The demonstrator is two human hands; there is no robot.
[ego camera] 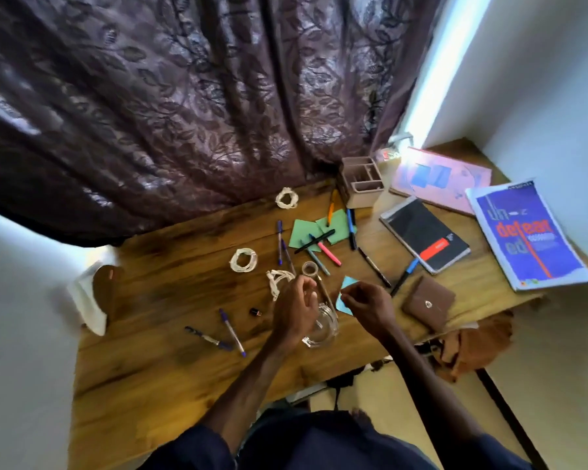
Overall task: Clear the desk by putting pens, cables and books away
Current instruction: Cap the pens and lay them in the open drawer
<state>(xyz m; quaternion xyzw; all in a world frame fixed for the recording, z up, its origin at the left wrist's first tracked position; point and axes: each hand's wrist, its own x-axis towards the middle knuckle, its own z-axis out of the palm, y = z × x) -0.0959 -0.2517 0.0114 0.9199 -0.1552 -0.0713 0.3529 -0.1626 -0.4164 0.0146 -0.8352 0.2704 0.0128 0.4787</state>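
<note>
Wood-grain desk (167, 266) pushed up against a purple leafy curtain (150, 96), total mess. Going off the clear glass dish (325, 330) near the front edge: left hand (296, 310) hovers right over it, fingers loosely curled, and honestly I can't tell if it's holding anything. Right hand (369, 305) is just right of the dish, thumb and fingers pinching a blue paper square (348, 290). Just behind the dish is a tape ring (309, 268). Past that, a pink marker (330, 254) and a black pen (314, 241) lie across flat green notes (302, 232). Left of the dish, two purple pens (232, 332) lie flat on the wood. Behind-left there's a loose white cable (277, 281) and two neat coils (243, 260). Far behind the dish sits a boxy beige holder (362, 179). Right of the dish is a soft brown wallet (428, 301), then farther back-right a black notebook (425, 235), a blue book (530, 232) and a pink book (442, 178).
</note>
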